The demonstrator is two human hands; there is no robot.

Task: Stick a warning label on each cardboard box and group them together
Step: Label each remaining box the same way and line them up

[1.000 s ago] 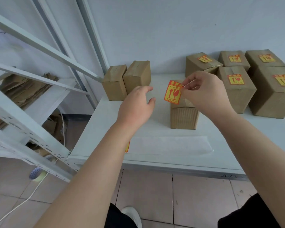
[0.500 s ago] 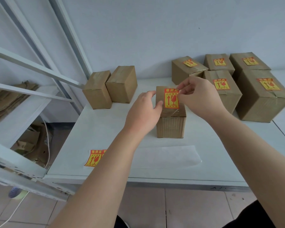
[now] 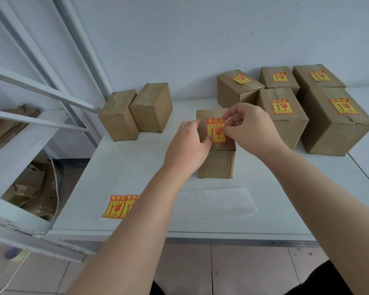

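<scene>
A small cardboard box (image 3: 217,162) stands in the middle of the white table (image 3: 126,167). A red-and-yellow warning label (image 3: 216,130) lies on its top. My right hand (image 3: 249,126) pinches the label's upper right edge. My left hand (image 3: 190,145) grips the box's left side, its thumb on the label's lower left corner. Two unlabelled boxes (image 3: 136,112) stand side by side at the back left. Several labelled boxes (image 3: 285,103) are grouped at the back right. Two spare labels (image 3: 120,206) lie near the table's front left edge.
An empty strip of white backing paper (image 3: 222,202) lies in front of the middle box. A grey metal shelf rack (image 3: 30,99) holding flattened cardboard stands on the left. A tape roll (image 3: 15,252) and a white cable lie on the tiled floor below.
My right hand brought the label down from the air onto the top of the middle box. My left hand moved in from the left and took hold of the box's side.
</scene>
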